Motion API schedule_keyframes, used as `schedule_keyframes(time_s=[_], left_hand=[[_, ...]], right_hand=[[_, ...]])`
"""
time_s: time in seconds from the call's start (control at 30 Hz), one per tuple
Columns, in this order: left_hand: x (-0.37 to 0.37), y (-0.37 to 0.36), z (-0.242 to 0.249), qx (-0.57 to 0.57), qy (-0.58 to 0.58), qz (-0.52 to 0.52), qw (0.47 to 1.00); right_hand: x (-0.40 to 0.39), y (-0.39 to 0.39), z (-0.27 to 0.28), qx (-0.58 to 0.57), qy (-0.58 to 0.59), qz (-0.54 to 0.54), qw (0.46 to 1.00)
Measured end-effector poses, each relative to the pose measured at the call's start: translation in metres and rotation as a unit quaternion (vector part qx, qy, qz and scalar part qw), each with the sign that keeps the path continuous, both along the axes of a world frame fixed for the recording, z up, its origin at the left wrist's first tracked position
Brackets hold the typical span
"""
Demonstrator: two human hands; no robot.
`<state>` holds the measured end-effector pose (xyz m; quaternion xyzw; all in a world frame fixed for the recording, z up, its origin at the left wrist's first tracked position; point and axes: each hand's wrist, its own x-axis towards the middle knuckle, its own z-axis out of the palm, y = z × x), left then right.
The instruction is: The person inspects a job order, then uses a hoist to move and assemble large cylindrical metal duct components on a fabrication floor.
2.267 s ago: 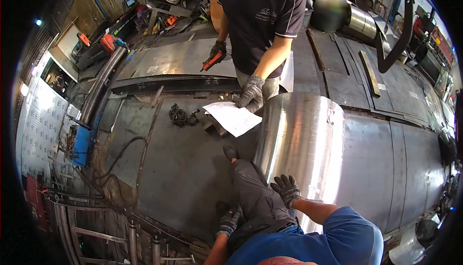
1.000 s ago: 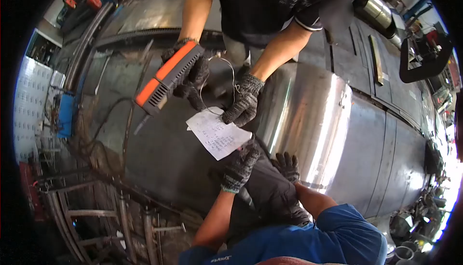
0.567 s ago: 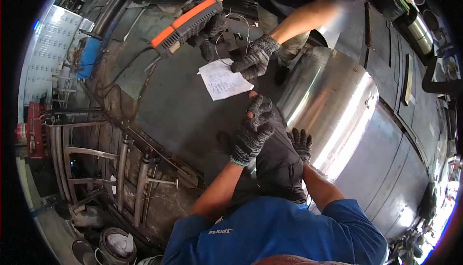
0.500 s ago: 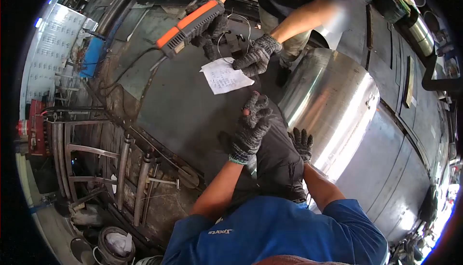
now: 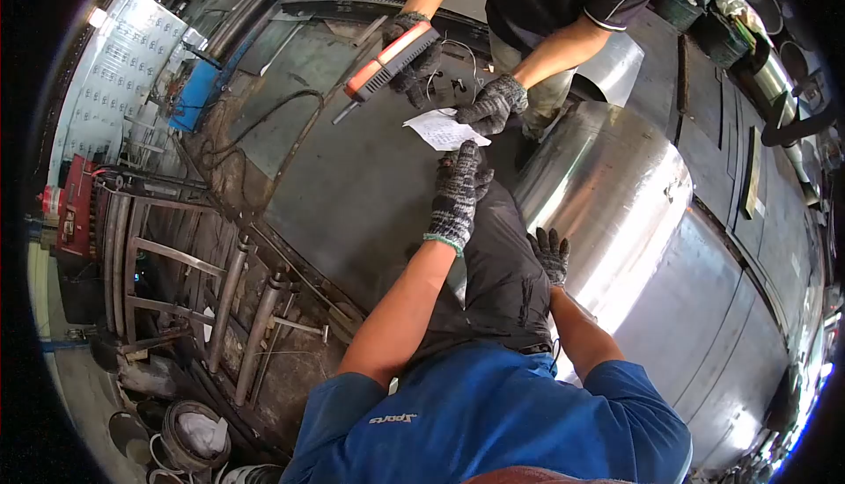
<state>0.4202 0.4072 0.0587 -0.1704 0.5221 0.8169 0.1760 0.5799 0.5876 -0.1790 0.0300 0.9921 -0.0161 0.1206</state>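
Dark metal sheets (image 5: 330,172) surround a shiny cylinder (image 5: 607,176), where the right hand (image 5: 551,257) rests, fingers spread. The left hand (image 5: 456,194) is at the lower edge of the paper (image 5: 444,132), its grip unclear, opposite a co-worker's hand (image 5: 495,104) holding the upper corner. A loosened hold there could drop the paper.

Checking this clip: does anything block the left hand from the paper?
Nothing visible does. The left hand is right at the lower edge of the paper, though whether they touch is unclear. The co-worker's hand holds its upper right side, not across that path.
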Motion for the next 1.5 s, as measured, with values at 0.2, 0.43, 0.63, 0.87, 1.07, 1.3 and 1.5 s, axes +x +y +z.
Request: schedule_keyframes(time_s=[0.2,0.43,0.63,0.87,1.07,1.3,1.5], left_hand=[[-0.005,0.006,0.002,-0.031,0.022,0.056,0.998],[-0.004,0.001,-0.014,-0.005,0.065,0.091,0.994],[-0.007,-0.004,-0.029,0.045,0.036,0.111,0.992],[-0.009,-0.008,-0.043,0.12,0.016,0.11,0.987],[-0.004,-0.012,-0.053,0.108,0.067,0.083,0.988],[-0.001,-0.01,-0.048,0.108,0.039,0.088,0.989],[0.013,-0.01,-0.036,0.075,0.096,0.078,0.989]], right_hand=[[0.011,0.009,0.002,-0.091,0.135,-0.055,0.985],[0.021,0.031,0.065,-0.078,0.134,-0.179,0.972],[0.016,0.031,0.067,-0.079,0.122,-0.191,0.971],[0.012,0.034,0.07,-0.074,0.112,-0.193,0.972],[0.009,0.034,0.074,-0.074,0.1,-0.2,0.972],[0.003,0.033,0.078,-0.07,0.093,-0.204,0.972],[0.0,0.035,0.081,-0.07,0.1,-0.2,0.972]])
